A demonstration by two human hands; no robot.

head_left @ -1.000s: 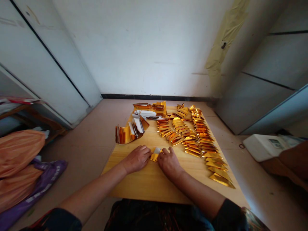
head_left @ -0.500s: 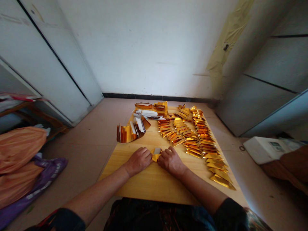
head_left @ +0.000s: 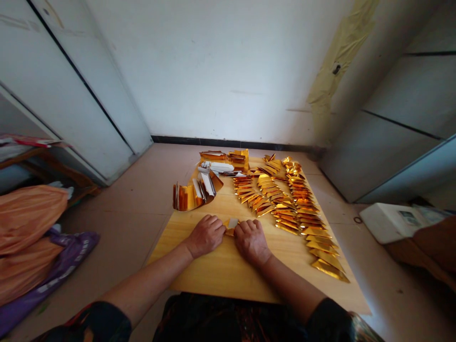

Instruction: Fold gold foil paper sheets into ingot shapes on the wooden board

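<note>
A small folded piece of gold foil (head_left: 230, 226) with a white inner side lies on the wooden board (head_left: 221, 273), pinched between my two hands. My left hand (head_left: 205, 236) presses its fingertips against the piece from the left. My right hand (head_left: 251, 242) closes on it from the right, and the fingers hide part of the foil. Beyond them, folded gold foil triangles (head_left: 313, 236) run in long overlapping rows. A curved stack of gold foil strips (head_left: 184, 198) and white-backed strips (head_left: 208, 184) lie at the board's far left.
Gold foil bundles (head_left: 238, 160) sit at the board's far end, near a white wall. An orange bag (head_left: 24, 228) and a purple bag (head_left: 67, 256) lie on the tiled floor to the left. A white box (head_left: 392, 222) stands at the right.
My hands have drawn closer together over the foil piece, covering more of it. The view has shifted slightly; the foil rows have not visibly moved.
</note>
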